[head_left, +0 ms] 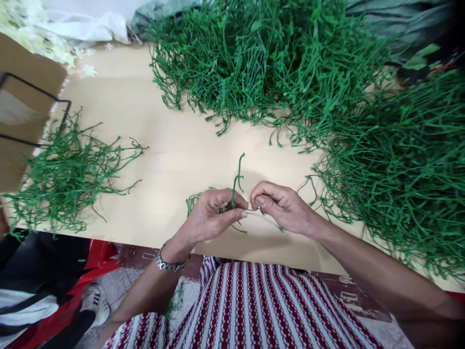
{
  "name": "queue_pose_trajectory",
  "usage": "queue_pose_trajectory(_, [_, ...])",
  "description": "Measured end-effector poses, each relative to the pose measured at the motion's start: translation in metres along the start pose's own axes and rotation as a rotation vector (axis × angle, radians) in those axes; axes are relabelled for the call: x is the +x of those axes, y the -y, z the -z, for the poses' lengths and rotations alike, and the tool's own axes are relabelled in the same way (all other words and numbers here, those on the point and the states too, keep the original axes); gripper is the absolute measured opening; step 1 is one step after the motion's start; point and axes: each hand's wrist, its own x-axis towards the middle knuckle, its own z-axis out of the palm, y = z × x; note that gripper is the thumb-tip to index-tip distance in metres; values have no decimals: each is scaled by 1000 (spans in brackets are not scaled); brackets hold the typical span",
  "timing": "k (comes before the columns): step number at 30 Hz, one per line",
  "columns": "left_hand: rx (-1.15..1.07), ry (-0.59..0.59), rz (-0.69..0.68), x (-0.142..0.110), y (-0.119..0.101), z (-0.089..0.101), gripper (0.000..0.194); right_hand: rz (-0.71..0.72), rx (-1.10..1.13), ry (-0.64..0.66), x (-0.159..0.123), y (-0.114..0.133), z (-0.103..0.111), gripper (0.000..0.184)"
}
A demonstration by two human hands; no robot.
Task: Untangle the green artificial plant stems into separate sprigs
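Observation:
My left hand, with a metal watch on its wrist, pinches a green artificial stem whose tip sticks up above the fingers. More thin green strands show behind and below that hand. Close by on the right, my right hand is closed in a pinch near a thin pale strand that runs between the hands and ends in a green tip. What exactly lies inside the right fingertips is hidden. Both hands are just above the tabletop, near its front edge.
A large heap of green stems covers the back of the table, and another heap lies at the right. A smaller pile lies at the left by a cardboard box. White flowers are at the back left. A person's shoe shows below.

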Motion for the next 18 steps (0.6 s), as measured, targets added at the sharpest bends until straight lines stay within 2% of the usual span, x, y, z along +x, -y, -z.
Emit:
queue_pose_trajectory(2, [-44, -40, -3, 1, 3, -1, 2, 28, 20, -34, 2, 2, -6, 19])
queue_pose_trajectory(5, [-82, -111, -107, 2, 9, -6, 7, -40, 138, -18, 3, 4, -13, 24])
queue_pose_trajectory(8, [-6, -181, -233, 1, 16, -10, 12, -131, 249, -6, 4, 3, -15, 26])
queue_pose_trajectory(10, [100, -212, -306, 0, 19, -11, 12, -177, 307, 48, 5, 2, -13, 22])
queue_pose_trajectory(14, [262, -132, -385, -2, 18, -9, 11, -231, 363, 232, 7, 2, -7, 16])
queue_pose_trajectory(18, [105, -57, -407, -1, 13, -7, 14, -225, 395, 262, 4, 1, -7, 17])
